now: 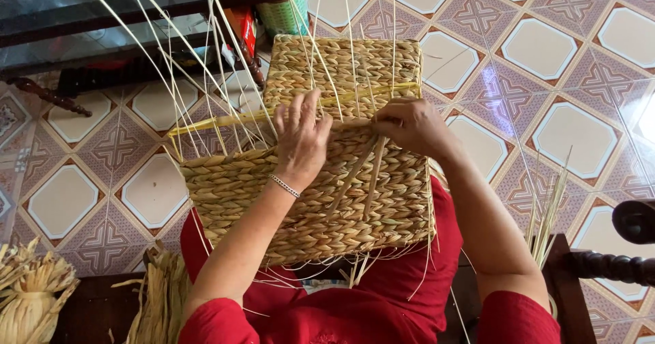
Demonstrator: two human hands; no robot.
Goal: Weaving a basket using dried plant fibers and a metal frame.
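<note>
The woven basket [307,201], a half-made box of plaited straw-coloured fibre, lies tilted across the person's lap over red clothing [382,303], in the near middle of the view. Its unfinished far edge bristles with thin pale spokes [205,71] that fan up and away over the patterned tile floor [546,51]. The left hand [300,139], with a thin bracelet [284,186] at the wrist, lies flat on the weave near the working edge, its fingers [303,109] spread apart and pressing among the spokes. The right hand [409,126] sits just to the right, its fingers pinched together on a flat fibre strand [374,173] that trails down across the woven side. A yellow band [368,93] crosses the spokes just beyond both hands. Bundles of dried fibre [34,289] lie at the near left, and a dark turned-wood chair part [614,265] stands at the near right. A dark glass-topped shelf [102,17] runs along the far left.
</note>
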